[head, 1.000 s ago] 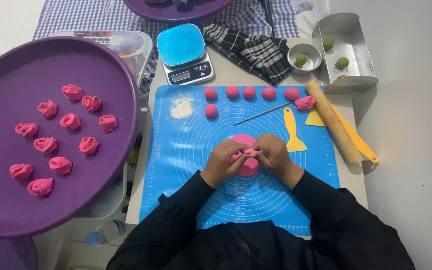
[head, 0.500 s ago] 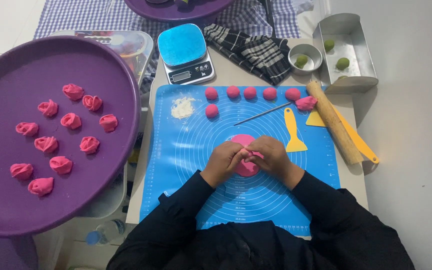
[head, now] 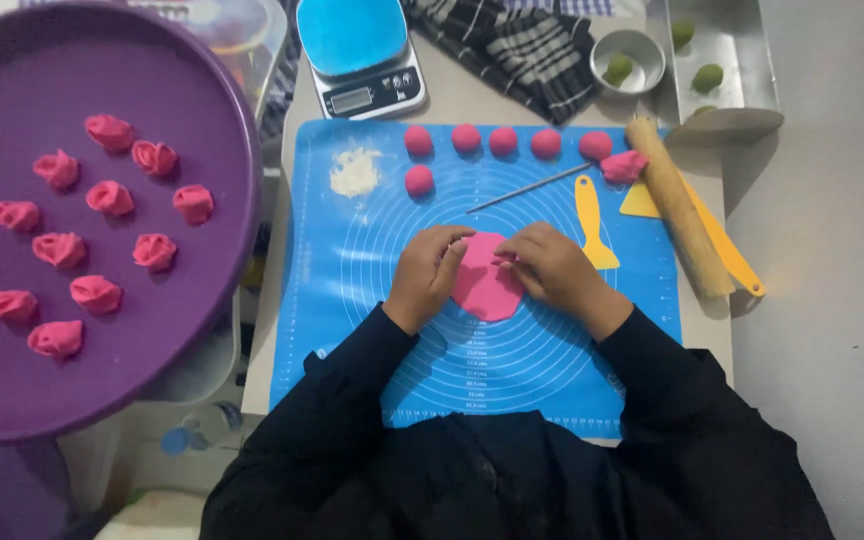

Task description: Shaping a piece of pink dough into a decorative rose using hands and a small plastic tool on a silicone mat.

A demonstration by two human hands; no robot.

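A flat pink dough disc (head: 484,288) lies in the middle of the blue silicone mat (head: 372,300). My left hand (head: 426,274) pinches its left edge. My right hand (head: 550,268) grips its upper right edge, fingers curled over the rim. Several pink dough balls (head: 502,141) line the mat's far edge, with one more (head: 419,180) below them. A folded pink dough piece (head: 624,165) sits at the far right by the wooden rolling pin (head: 676,220).
A purple tray (head: 192,320) at left holds several pink dough roses (head: 112,198). A flour pile (head: 355,171), metal skewer (head: 530,188), yellow scraper (head: 592,220), blue-topped scale (head: 360,50), checked cloth (head: 527,50) and metal tin (head: 742,60) with green pieces surround the mat.
The dough disc is flatter and more exposed between my hands than before, when my fingers covered most of it. Nothing else on the table has shifted.
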